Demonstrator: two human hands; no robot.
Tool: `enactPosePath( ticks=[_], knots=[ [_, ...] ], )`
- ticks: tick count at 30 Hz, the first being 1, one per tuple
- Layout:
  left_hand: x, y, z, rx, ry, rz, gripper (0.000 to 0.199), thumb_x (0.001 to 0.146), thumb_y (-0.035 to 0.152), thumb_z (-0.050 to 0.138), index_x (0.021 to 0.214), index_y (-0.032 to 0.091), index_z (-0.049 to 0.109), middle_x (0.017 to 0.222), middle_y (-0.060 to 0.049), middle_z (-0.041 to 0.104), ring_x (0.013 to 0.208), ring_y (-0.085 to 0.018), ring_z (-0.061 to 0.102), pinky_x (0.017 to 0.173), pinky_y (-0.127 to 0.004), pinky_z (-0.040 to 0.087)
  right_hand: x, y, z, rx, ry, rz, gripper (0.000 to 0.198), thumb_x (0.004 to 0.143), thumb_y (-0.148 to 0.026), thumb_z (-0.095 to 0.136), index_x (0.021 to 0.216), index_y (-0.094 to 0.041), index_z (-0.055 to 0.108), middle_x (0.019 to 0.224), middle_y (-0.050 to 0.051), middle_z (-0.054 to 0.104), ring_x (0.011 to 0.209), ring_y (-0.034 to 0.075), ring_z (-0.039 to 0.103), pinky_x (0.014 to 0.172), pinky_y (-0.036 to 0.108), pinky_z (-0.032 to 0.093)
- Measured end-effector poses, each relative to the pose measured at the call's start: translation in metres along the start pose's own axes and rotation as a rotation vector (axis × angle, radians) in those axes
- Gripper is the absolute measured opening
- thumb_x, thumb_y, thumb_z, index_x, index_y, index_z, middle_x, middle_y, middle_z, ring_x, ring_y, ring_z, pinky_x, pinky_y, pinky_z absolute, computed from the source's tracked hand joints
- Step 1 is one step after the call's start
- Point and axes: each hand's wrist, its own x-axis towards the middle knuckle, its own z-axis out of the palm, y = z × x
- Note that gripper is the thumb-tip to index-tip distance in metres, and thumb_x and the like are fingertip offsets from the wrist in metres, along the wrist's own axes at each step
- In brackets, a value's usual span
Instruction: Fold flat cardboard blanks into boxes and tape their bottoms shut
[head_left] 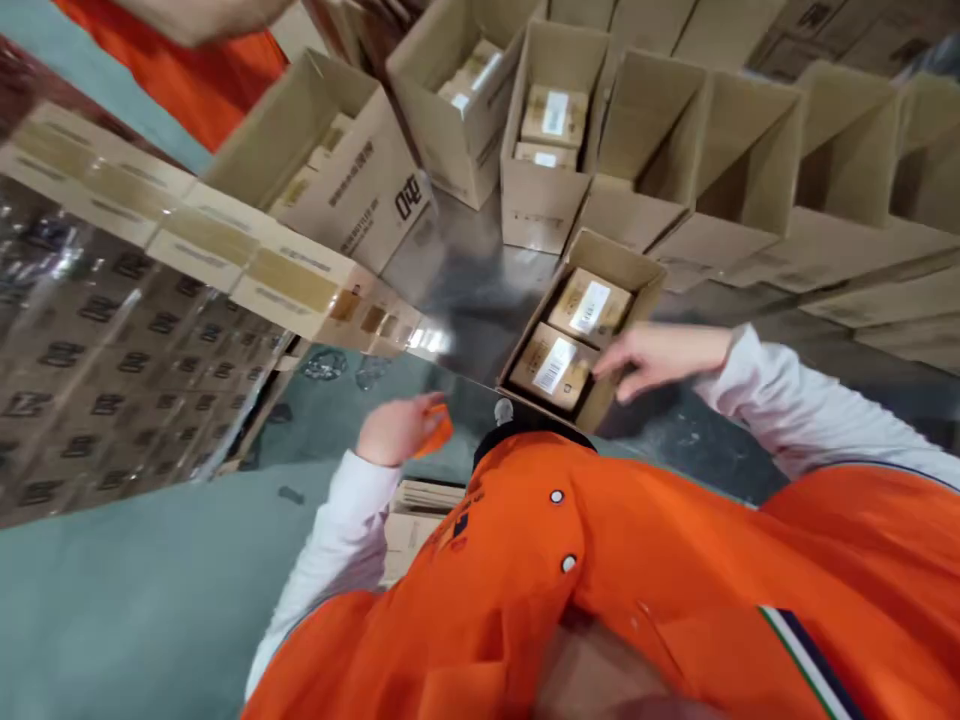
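An open carton [628, 262] stands on the dark tabletop just in front of my body. Two small brown boxes with white barcode labels fill it, a nearer box [536, 362] and a farther box [574, 290]. My right hand [652, 360] is at the carton's right side, fingers stretched out over its rim beside the nearer box; whether they touch it I cannot tell. My left hand [394, 430] is closed on a small flat orange object [435, 432], off to the carton's left. Its exact kind is hidden by the fingers and blur.
A row of open cartons [742, 160] lines the table's far side; some hold small boxes. A printed carton [360, 190] stands at left, by a co-worker's arm [202, 15]. Wrapped stacked cartons [112, 360] rise at left. Flat cardboard [409, 530] lies below my left hand.
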Motion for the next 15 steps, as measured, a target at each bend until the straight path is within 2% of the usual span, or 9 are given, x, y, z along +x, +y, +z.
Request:
enactPosePath(
  ticks=[1,3,4,5,6,9,11,12,15],
  knots=[
    [-0.013,0.016,0.005,0.027,-0.046,0.085,0.057,0.106,0.051,0.050,0.161,0.036,0.054,0.127,-0.012,0.079,0.120,-0.037,0.074,0.096,-0.039,0.056,-0.002,0.013,-0.009,0.010,0.149,0.121,0.040,0.098,-0.035,0.069,0.134,-0.017,0.074,0.125,0.014,0.074,0.114,0.025,0.069,0.099,0.031,0.050],
    [-0.029,0.045,0.012,-0.006,-0.094,0.203,0.063,0.105,0.053,0.053,0.165,0.033,0.049,0.128,-0.013,0.079,0.123,-0.035,0.074,0.097,-0.036,0.055,0.003,0.041,-0.024,-0.050,0.444,0.485,0.056,0.101,-0.044,0.067,0.143,-0.007,0.064,0.133,0.023,0.069,0.121,0.030,0.066,0.104,0.037,0.050],
    [-0.033,0.056,0.015,-0.049,-0.090,0.218,0.065,0.105,0.054,0.052,0.165,0.028,0.048,0.130,-0.014,0.078,0.126,-0.035,0.072,0.099,-0.035,0.055,0.009,0.055,-0.027,-0.081,0.501,0.658,0.058,0.102,-0.043,0.067,0.142,-0.002,0.062,0.134,0.027,0.067,0.122,0.033,0.066,0.104,0.040,0.050],
    [-0.033,0.065,0.016,-0.091,-0.073,0.214,0.066,0.106,0.055,0.051,0.164,0.023,0.049,0.134,-0.015,0.076,0.128,-0.035,0.071,0.100,-0.035,0.054,0.014,0.067,-0.028,-0.094,0.487,0.778,0.054,0.101,-0.037,0.067,0.140,0.001,0.062,0.132,0.030,0.066,0.121,0.034,0.066,0.104,0.042,0.050],
    [-0.031,0.071,0.017,-0.121,-0.052,0.194,0.067,0.106,0.056,0.050,0.163,0.019,0.049,0.136,-0.017,0.075,0.130,-0.035,0.070,0.101,-0.035,0.054,0.018,0.078,-0.026,-0.090,0.431,0.839,0.046,0.100,-0.028,0.068,0.135,0.001,0.063,0.130,0.029,0.068,0.121,0.034,0.067,0.103,0.041,0.051],
    [-0.018,0.078,0.021,-0.127,0.007,0.100,0.064,0.107,0.054,0.047,0.160,0.017,0.052,0.134,-0.018,0.076,0.127,-0.036,0.071,0.101,-0.038,0.054,0.002,0.104,-0.006,-0.040,0.277,0.820,0.024,0.096,-0.011,0.062,0.117,-0.004,0.071,0.120,0.021,0.073,0.118,0.027,0.069,0.103,0.036,0.051],
    [-0.009,0.077,0.026,-0.152,0.023,0.067,0.061,0.108,0.053,0.046,0.159,0.020,0.054,0.136,-0.017,0.075,0.128,-0.036,0.071,0.101,-0.039,0.055,-0.036,0.117,0.014,0.012,0.251,0.849,0.020,0.100,-0.016,0.057,0.104,-0.005,0.073,0.110,0.020,0.074,0.112,0.025,0.072,0.101,0.036,0.051],
    [-0.006,0.076,0.029,-0.182,0.019,0.055,0.061,0.108,0.053,0.046,0.159,0.021,0.055,0.137,-0.017,0.075,0.128,-0.035,0.071,0.102,-0.038,0.055,-0.062,0.122,0.025,0.046,0.233,0.884,0.025,0.102,-0.022,0.056,0.096,-0.007,0.074,0.103,0.020,0.075,0.105,0.024,0.074,0.098,0.036,0.052],
    [-0.001,0.075,0.038,-0.279,-0.030,0.037,0.060,0.107,0.052,0.047,0.159,0.021,0.056,0.135,-0.015,0.076,0.129,-0.033,0.071,0.102,-0.036,0.055,-0.149,0.132,0.051,0.109,0.239,1.018,0.041,0.099,-0.047,0.059,0.075,-0.018,0.074,0.073,0.018,0.070,0.072,0.025,0.073,0.078,0.041,0.057]
  ],
)
